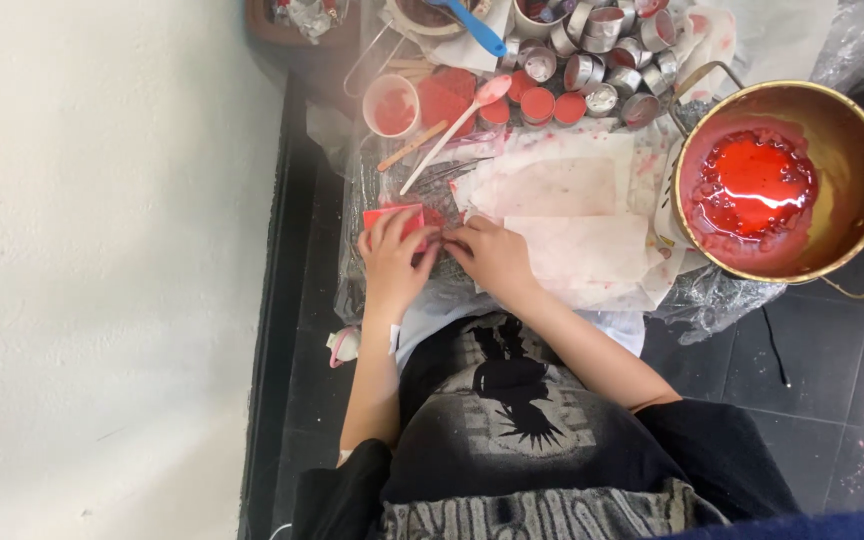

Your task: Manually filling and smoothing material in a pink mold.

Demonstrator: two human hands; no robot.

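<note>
Ok, biggest first: brass pot (845, 150) far right w/ red liquid inside, standing on stained paper sheets (577, 235) over plastic wrap. Small metal tins (602, 60) clustered at top, some filled red; pink spoon (452, 130) lies near them. I see my left hand (392, 255) pinching a red block (397, 217), fingers curled on it. Right hand (492, 255) touches block's edge, fingers bent; grip unclear.
</note>
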